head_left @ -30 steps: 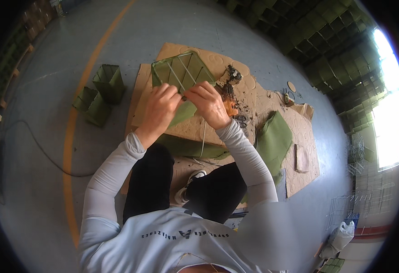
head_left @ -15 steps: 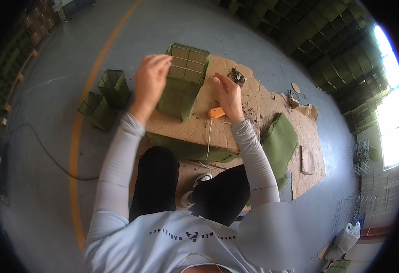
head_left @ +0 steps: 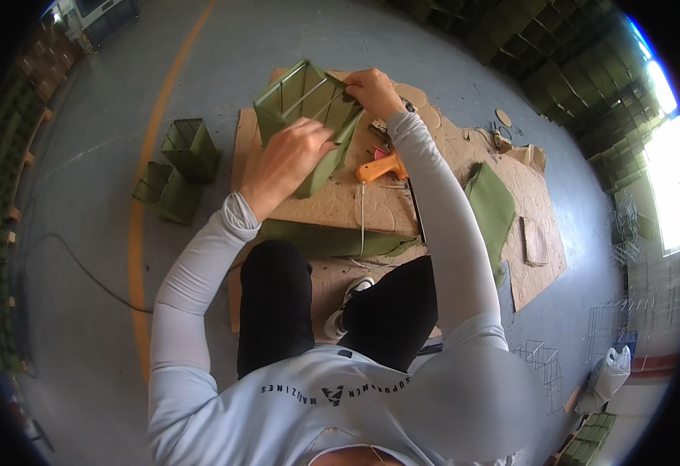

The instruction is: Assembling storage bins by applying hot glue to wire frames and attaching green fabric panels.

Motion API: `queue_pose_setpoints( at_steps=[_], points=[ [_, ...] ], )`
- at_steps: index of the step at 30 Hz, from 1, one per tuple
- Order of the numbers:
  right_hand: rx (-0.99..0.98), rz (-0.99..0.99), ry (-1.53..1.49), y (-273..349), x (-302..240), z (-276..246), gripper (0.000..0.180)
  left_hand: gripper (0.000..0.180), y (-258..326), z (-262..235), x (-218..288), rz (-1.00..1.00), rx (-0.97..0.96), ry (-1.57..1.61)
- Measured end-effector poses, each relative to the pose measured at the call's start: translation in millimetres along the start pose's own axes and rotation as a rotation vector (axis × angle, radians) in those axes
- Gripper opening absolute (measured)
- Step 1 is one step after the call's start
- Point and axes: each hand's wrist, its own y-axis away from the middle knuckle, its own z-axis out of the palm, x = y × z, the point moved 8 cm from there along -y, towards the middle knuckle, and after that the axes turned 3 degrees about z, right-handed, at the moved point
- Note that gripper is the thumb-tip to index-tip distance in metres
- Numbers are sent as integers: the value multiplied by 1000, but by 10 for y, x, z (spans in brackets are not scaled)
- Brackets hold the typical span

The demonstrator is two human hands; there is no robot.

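A green fabric-covered wire box (head_left: 317, 172) is tilted and turned at an angle on the cardboard-topped work surface, its open side showing metal wires. My right hand (head_left: 375, 92) pinches its far right corner. My left hand (head_left: 293, 159) is closed at the near rim, fingers curled over the fabric edge and partly hiding it. Close to my right forearm an orange glue gun (head_left: 383, 167) lies on the cardboard, its pale cord (head_left: 362, 210) hanging over the near edge.
Two smaller green boxes (head_left: 190, 147) stand on the floor at the left. Green fabric (head_left: 489, 202) and a brown cardboard piece (head_left: 534, 241) lie at the right. A dark cable (head_left: 84, 268) crosses the floor. Stacked green boxes (head_left: 549, 85) line the far right.
Both hands, raised and apart before, have come onto the box and hold its rim. The box has turned and tilted. My right hand has moved up and left, showing more of the glue gun.
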Motion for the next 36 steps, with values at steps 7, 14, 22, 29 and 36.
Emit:
queue_pose_setpoints(
  at_steps=[7,14,22,29,36],
  points=[
    [488,-188,-1,707,-566,-456,13,25,607,-712,-270,139,535,-5],
    [524,-434,189,1646,-1232,139,31,24,519,-405,-216,348,401,-112],
    [236,-481,269,1306,-911,122,33,19,119,-302,-207,342,288,-26],
    [319,-454,213,1364,-872,58,20,6,1,-58,-154,205,182,175],
    [194,-306,39,1107,-798,26,6,9,-77,67,-396,91,29,328]
  ],
)
